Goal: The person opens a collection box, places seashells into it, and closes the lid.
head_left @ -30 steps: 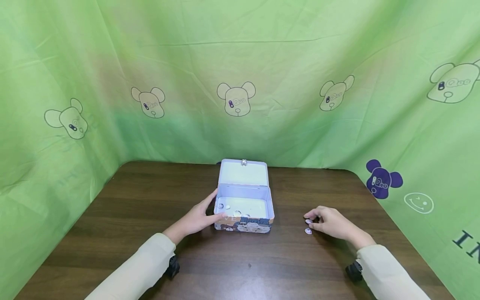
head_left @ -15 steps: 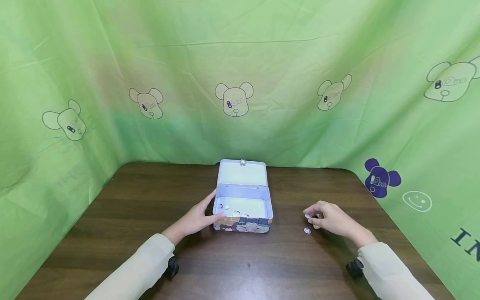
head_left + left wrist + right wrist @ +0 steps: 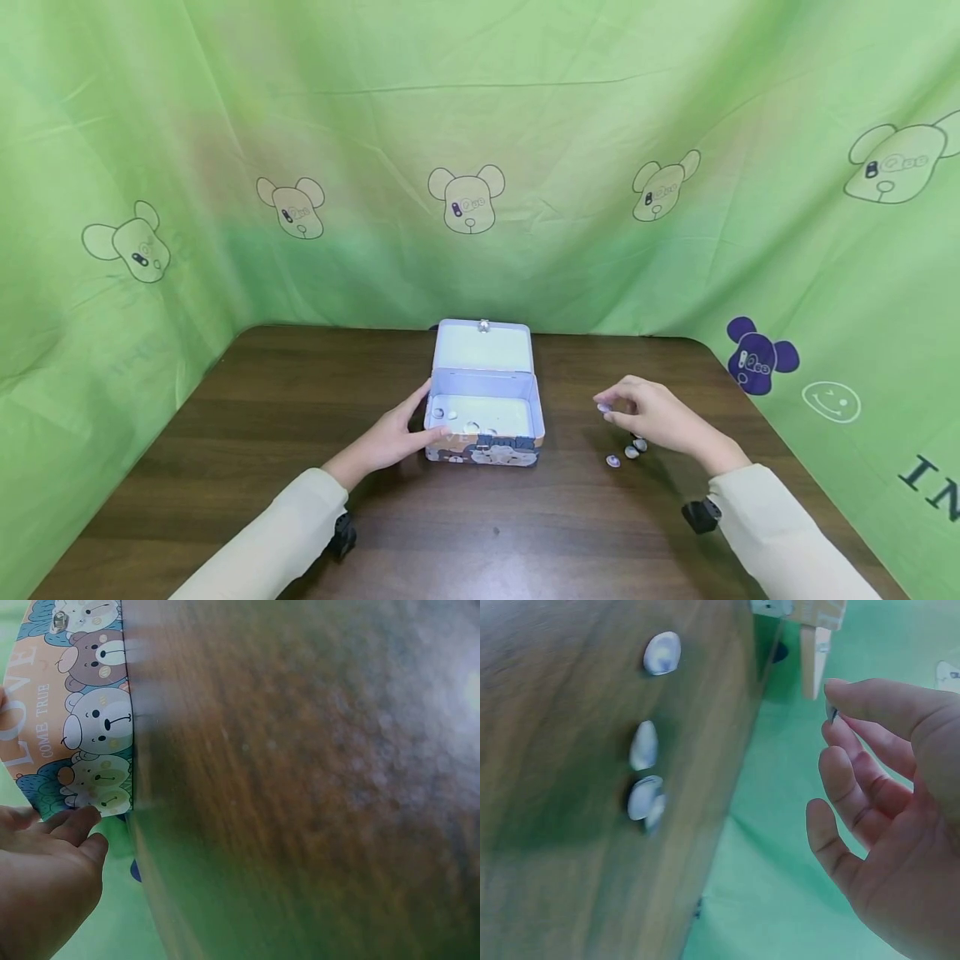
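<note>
A tin box (image 3: 480, 454) printed with cartoon bears stands on the table with its hinged lid (image 3: 483, 346) raised. Several small seashells lie inside, among them one shell (image 3: 471, 427) by the front wall. My left hand (image 3: 390, 437) holds the box at its left side, thumb over the front rim and fingers along the side. Between thumb and index finger, my right hand (image 3: 652, 412) pinches a small seashell (image 3: 603, 408) above the table. Under and in front of that hand lie loose seashells, including a purplish one (image 3: 612, 461) and a paler one (image 3: 632, 452).
The brown wooden table (image 3: 480, 525) reaches back to a green cloth backdrop (image 3: 360, 250) with bear-head prints, which also hangs along both sides. Dark wrist-worn devices sit under both sleeves, such as the right one (image 3: 701, 516).
My right hand has lifted from the loose shells with one pinched, moving up and slightly left. More shells on the table now show beneath it. My left hand stays on the box.
</note>
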{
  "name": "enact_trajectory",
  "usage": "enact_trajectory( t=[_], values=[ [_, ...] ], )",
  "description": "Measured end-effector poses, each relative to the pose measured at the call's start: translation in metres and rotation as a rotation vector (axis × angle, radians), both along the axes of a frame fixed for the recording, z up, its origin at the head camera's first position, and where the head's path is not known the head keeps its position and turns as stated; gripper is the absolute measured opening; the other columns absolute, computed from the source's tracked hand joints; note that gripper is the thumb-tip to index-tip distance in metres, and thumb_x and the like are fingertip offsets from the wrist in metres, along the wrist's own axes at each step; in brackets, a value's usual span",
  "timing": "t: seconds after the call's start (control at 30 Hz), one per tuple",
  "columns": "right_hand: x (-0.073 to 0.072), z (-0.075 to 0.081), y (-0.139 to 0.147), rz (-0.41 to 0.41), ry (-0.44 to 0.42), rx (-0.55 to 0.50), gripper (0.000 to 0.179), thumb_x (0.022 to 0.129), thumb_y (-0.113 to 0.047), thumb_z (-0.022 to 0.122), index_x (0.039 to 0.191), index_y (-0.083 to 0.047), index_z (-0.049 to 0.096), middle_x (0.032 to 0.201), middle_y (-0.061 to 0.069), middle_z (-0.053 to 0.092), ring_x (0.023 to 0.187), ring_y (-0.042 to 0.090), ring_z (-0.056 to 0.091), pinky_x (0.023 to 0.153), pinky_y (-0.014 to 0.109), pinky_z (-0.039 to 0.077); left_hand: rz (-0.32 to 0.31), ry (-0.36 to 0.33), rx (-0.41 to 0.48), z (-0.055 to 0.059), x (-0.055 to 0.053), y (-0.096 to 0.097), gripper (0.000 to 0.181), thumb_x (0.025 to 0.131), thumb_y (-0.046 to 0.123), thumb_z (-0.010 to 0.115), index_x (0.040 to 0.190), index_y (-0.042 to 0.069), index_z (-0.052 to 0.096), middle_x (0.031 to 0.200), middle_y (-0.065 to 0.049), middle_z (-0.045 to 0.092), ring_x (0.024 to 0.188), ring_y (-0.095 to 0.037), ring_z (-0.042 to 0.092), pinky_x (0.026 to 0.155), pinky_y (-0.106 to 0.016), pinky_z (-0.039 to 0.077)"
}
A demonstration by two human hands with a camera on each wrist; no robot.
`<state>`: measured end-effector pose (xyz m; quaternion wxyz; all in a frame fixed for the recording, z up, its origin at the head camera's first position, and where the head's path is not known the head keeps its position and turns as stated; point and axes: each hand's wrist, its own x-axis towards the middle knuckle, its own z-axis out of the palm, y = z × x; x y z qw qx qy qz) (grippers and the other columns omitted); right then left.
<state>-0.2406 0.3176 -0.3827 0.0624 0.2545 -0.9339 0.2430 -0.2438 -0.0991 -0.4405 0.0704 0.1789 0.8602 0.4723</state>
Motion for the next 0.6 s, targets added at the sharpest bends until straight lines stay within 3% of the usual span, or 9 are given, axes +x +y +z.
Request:
enact_trajectory(
  t=[0.37,0.6],
  values=[
    [-0.011,0.016,-0.022,0.021,0.001,0.01,0.022,0.091,-0.007,0.073,0.113,-0.009,0.075,0.104,0.001,0.065,0.073,0.009,0.052,0.064,0.028,0.047,-0.001,-0.005,-0.003,0.001,0.0,0.0,0.089,0.095,0.038,0.07,0.163,0.022,0.014,0.164,-0.009,0.021,0.149,-0.033,0.02,0.114,-0.059,0.024],
    [-0.022,0.021,-0.043,0.074,0.012,0.002,0.021,0.092,-0.009,0.072,0.113,-0.01,0.075,0.107,0.0,0.066,0.087,0.016,0.059,0.072,0.032,0.05,0.0,-0.005,0.003,0.0,-0.001,0.0,0.089,0.095,0.037,0.07,0.163,0.022,0.015,0.164,-0.008,0.021,0.149,-0.033,0.02,0.114,-0.059,0.024]
  ],
)
